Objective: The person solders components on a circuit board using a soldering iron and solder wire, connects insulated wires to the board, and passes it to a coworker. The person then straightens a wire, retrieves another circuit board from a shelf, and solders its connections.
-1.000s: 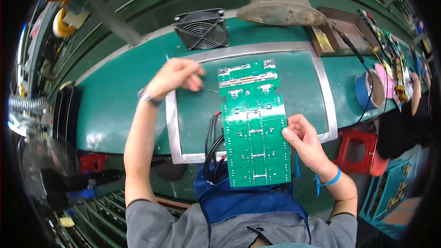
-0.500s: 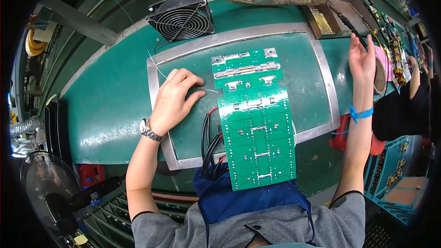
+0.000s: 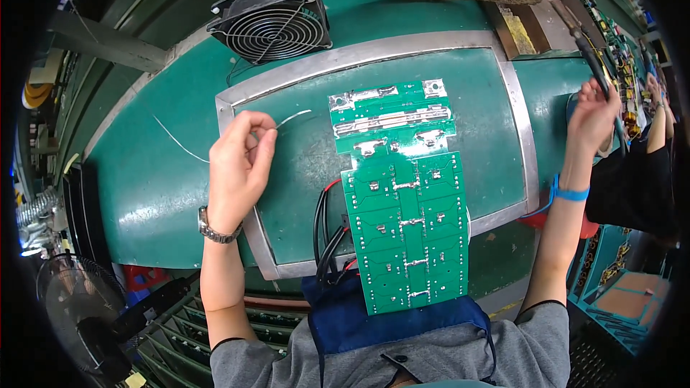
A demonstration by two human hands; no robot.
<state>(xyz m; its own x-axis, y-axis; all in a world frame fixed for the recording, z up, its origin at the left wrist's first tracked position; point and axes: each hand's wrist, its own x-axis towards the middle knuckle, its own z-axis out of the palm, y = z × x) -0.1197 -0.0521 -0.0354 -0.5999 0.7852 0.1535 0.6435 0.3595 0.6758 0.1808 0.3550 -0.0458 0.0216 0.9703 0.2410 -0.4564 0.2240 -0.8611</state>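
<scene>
Solder wire pinched at the left, a soldering iron gripped at the right, a green board between.

The left hand [image 3: 237, 169] pinched a thin solder wire [image 3: 291, 118] between thumb and fingertips, its free end pointing toward two o'clock above the metal-framed green mat [image 3: 302, 165]. The long green circuit board [image 3: 402, 223] lay at the centre of the mat, running from twelve to six o'clock, with black and red leads [image 3: 325, 233] at its nine o'clock side. The right hand [image 3: 593, 115], far out at three o'clock, was closed around the dark handle of a soldering iron [image 3: 600, 75]. A black fan [image 3: 272, 20] stood at eleven o'clock beyond the frame.
</scene>
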